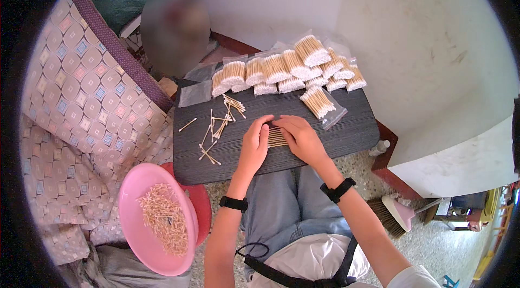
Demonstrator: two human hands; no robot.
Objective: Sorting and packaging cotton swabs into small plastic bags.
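Between my two hands lies a row of cotton swabs (278, 138), their sticks running side to side on the dark small table (238, 166). My left hand (255, 140) is curved against the left ends of the swabs, its thumb beside the sticks. From the other side my right hand (302, 139) closes over the right ends, and the fingertips of both hands nearly meet at the far edge. Loose cotton swabs (219, 123) are scattered left of my left hand. A partly filled clear bag of swabs (319, 102) lies beyond my right hand.
Several packed bags of swabs (275, 68) are piled along the table's far edge, beside flat clear bags (195, 93). A pink basin (131, 217) of loose swabs rests on a red stool (201, 209) at left. A brush (398, 215) and small bottle (379, 148) are on the floor at right.
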